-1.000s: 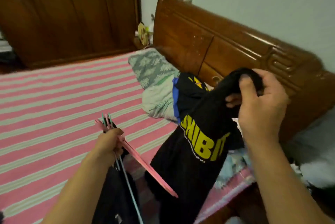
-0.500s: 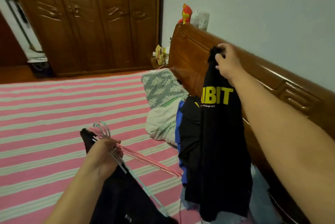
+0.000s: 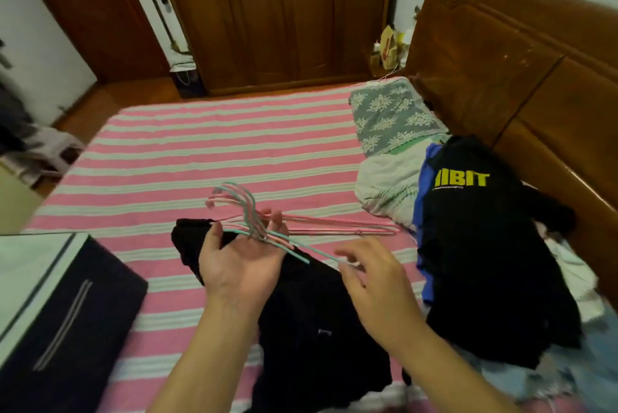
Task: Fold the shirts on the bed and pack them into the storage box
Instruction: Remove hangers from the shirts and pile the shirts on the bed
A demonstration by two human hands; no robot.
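**Holding hangers over the striped bed, shirts still unfolded**

Covering most of the view is the bed w/ pink-and-white striped sheet [image 3: 207, 158], w/ a carved brown wooden headboard [image 3: 521, 78] along its right side. Behind the bed stands a dark brown wooden wardrobe w/ carved doors [image 3: 277, 11].

At lower left, a dark navy fabric storage box w/ pale trim [image 3: 67, 322] sits at the bed's edge; lid area looks light, details blurred.

Right side of bed, near the headboard: a heap of clothes topped by a black T-shirt w/ yellow "IBIT" lettering [image 3: 478, 245], lying crumpled, w/ a blue garment [image 3: 423, 198] showing along its left edge. Just beyond the heap are a white-green rumpled cloth [image 3: 384, 188] and a grey floral-patterned pillow [image 3: 391, 121].

Center-bottom: a second plain black shirt [image 3: 311, 319] spread unfolded on the sheet, partly under both forearms.

Left hand [image 3: 240, 262] is palm-up above that black shirt, fingers curled round the necks of a bundle of thin pink and teal wire hangers [image 3: 267, 225]; hooks point away from the person, bars fan out to the right. Left grip = pinching the hanger bundle.

Right hand [image 3: 374, 275] hovers just right of the left hand, fingers loosely spread, fingertips [image 3: 347, 262] at the end of a teal hanger bar; motion blur, can't tell if touching. Right grip = spread, holding nothing.
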